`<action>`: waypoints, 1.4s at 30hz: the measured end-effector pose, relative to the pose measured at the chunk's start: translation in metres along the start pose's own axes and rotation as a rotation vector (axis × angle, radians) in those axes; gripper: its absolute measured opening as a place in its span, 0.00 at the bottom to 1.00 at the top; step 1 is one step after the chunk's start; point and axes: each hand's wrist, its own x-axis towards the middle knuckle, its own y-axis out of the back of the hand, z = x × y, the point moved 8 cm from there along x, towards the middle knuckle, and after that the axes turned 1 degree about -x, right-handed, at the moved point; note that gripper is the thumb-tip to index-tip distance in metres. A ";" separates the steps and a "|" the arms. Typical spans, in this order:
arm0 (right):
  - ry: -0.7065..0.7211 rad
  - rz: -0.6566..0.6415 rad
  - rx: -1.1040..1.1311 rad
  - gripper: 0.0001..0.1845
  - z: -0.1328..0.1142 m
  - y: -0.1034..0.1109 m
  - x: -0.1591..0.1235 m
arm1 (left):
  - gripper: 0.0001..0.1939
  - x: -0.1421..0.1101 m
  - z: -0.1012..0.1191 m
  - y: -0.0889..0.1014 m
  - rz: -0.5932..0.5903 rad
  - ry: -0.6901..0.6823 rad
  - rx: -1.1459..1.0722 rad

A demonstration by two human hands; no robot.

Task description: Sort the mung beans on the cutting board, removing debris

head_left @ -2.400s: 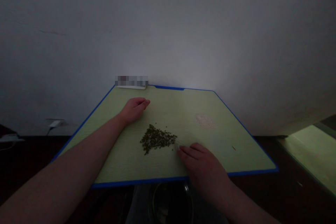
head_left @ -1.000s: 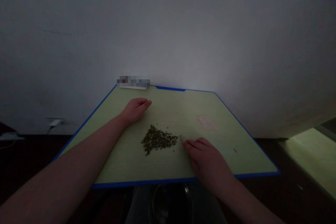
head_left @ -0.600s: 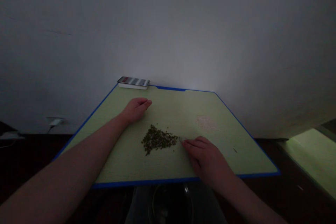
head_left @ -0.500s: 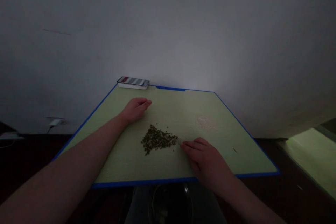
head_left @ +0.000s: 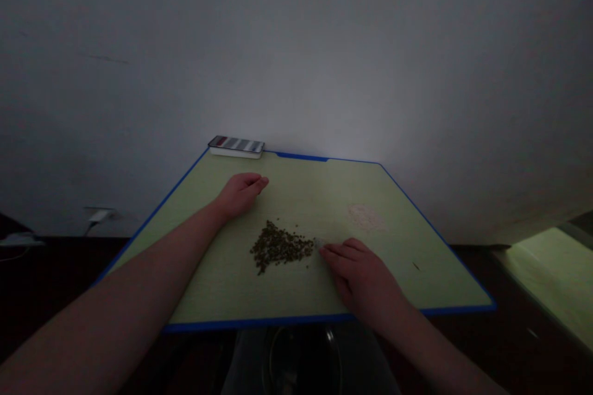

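Note:
A spread-out heap of small dark brown-green grains [head_left: 280, 245] lies on the pale yellow-green tabletop [head_left: 306, 194]. Right of the heap, my right hand [head_left: 359, 271] rests with its fingertips pinched together at the edge of the grains. Something small and pale shows at those fingertips, too dim to name. My left hand [head_left: 241, 193] lies on the table beyond the heap to the left, fingers curled in and thumb against them. No object shows in it.
A white box with a striped, dark-edged top [head_left: 237, 147] stands at the back left corner. A thin patch of pale grains [head_left: 365, 217] lies to the right, and a small dark sliver [head_left: 416, 266] nearer the right edge. Below the front edge sits a round dark container [head_left: 303, 361].
My right fingertips have shifted slightly up, beside the heap's right end. The left hand stays in place, and the view has tilted very slightly.

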 end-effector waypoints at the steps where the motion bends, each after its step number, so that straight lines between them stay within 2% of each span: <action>1: 0.001 0.007 0.006 0.20 0.001 0.000 0.000 | 0.21 0.000 0.000 0.000 0.001 0.001 0.002; 8: 0.008 0.027 0.073 0.21 0.002 0.003 0.003 | 0.21 0.001 0.002 0.000 0.009 -0.017 0.023; 18: 0.052 0.003 0.005 0.22 -0.012 -0.001 0.003 | 0.22 0.001 0.001 0.000 -0.001 -0.006 0.008; 24: -0.017 -0.013 -0.071 0.21 -0.007 -0.010 0.015 | 0.21 0.001 0.001 0.000 0.007 -0.015 0.030; 29: -0.124 -0.064 -0.158 0.21 0.011 -0.010 0.021 | 0.21 0.000 0.003 0.000 0.003 -0.036 0.046; 37: -0.261 -0.062 -0.235 0.18 0.067 0.010 0.021 | 0.21 -0.001 0.005 0.001 0.001 -0.045 0.023; 40: -0.291 -0.004 -0.257 0.18 0.072 0.030 0.030 | 0.21 -0.001 0.004 0.002 0.006 -0.033 0.025; 42: -0.241 0.022 -0.201 0.17 0.065 0.037 0.046 | 0.21 -0.001 0.003 0.003 0.011 -0.020 0.008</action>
